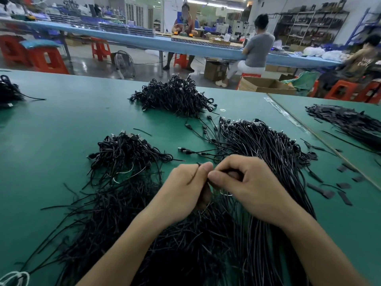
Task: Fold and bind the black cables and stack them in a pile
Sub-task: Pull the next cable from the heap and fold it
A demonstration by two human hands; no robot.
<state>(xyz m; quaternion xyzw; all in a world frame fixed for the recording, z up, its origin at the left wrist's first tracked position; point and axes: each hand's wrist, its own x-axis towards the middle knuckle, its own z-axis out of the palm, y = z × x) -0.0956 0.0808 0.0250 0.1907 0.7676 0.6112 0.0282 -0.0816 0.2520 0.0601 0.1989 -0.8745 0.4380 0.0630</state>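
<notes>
Pinching black cable (198, 163), left hand (185, 188) touches right hand (245, 182).

Noted beyond the green table (61, 124): red stools (48, 60), a floor fan (123, 58), open cardboard boxes (266, 84), and a long blue workbench (134, 39) with seated persons (258, 50); apparently stocked shelving (305, 23) behind.

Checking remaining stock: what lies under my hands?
Loose black cables spread over the green table beneath the left hand and right hand. The thin black piece their fingers pinch is mostly covered.
</notes>
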